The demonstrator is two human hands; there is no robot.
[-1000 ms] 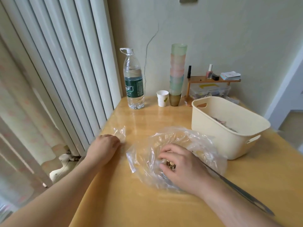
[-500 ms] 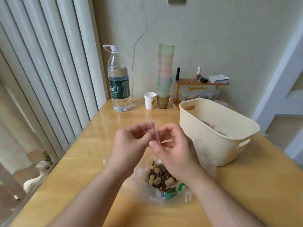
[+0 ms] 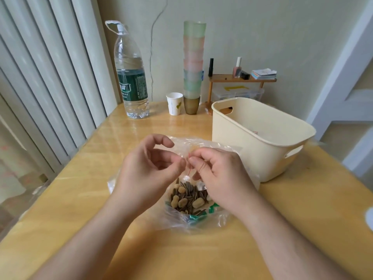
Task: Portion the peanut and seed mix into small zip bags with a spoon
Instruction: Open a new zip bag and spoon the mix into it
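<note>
A big clear plastic bag [image 3: 201,221] lies open on the wooden table [image 3: 84,199], with peanuts and sunflower seeds [image 3: 187,197] heaped inside. Above it, my left hand [image 3: 149,170] and my right hand [image 3: 218,174] pinch the top of a small clear zip bag [image 3: 188,158] with a red seal line, thumbs and forefingers meeting at its mouth. The small bag hangs edge-on between my fingers and is mostly hidden. No spoon is in sight.
A cream plastic basket [image 3: 260,138] stands to the right of my hands. At the back are a large water bottle [image 3: 131,73], a paper cup [image 3: 174,103], a tall stack of coloured cups [image 3: 192,65] and a small wooden shelf [image 3: 242,77]. A radiator lines the left side.
A second ago my left hand rested by the small bag and my right hand pressed on the big bag with a spoon handle under it. Both hands have since lifted the small bag together.
</note>
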